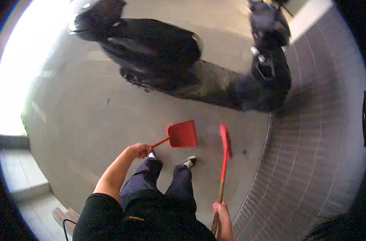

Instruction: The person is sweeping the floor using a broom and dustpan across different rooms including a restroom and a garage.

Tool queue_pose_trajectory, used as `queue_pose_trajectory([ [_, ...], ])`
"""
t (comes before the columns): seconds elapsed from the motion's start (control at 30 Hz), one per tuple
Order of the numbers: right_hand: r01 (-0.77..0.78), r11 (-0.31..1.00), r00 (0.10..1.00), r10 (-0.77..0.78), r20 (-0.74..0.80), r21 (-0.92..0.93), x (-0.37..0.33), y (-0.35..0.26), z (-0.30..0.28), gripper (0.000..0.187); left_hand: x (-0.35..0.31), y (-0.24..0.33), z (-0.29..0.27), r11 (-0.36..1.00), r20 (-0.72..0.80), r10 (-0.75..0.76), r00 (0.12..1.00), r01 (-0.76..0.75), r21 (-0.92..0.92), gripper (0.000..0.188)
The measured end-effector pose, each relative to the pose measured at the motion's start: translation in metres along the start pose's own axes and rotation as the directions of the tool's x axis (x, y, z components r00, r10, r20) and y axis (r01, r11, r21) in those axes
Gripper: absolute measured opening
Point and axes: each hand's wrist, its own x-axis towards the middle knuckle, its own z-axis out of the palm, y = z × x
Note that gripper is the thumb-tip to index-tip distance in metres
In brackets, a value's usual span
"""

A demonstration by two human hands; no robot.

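My left hand [140, 150] is closed round the thin handle of a red dustpan [183, 134], whose flat pan points to the right in front of my feet. In my right hand [220, 208] I grip the wooden shaft of a broom [222, 176]. Its red head [226, 140] is out ahead of me, to the right of the dustpan and apart from it. The broom's bristles are too blurred to make out, and so is whether its head touches the floor.
A dark scooter [159, 52] stands across the floor ahead. On the right runs a dark tiled wall [307, 136]. Pale steps [22, 172] lie at the left, by a bright opening [22, 72]. Small dark specks [245, 152] dot the grey floor [82, 128].
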Motion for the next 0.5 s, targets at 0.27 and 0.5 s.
queue_pose_trajectory([
  [0.27, -0.111, 0.994, 0.978, 0.107, 0.178, 0.014, -0.018, 0.002, 0.088, 0.021, -0.115, -0.07, -0.087, 0.847, -0.006, 0.177, 0.984, -0.155, -0.509, 0.009],
  [0.5, 0.033, 0.988, 0.898, 0.038, 0.438, -0.152, -0.023, -0.042, 0.261, 0.013, -0.162, -0.149, -0.206, 0.662, 0.075, 0.435, 0.897, -0.262, -0.703, 0.005],
])
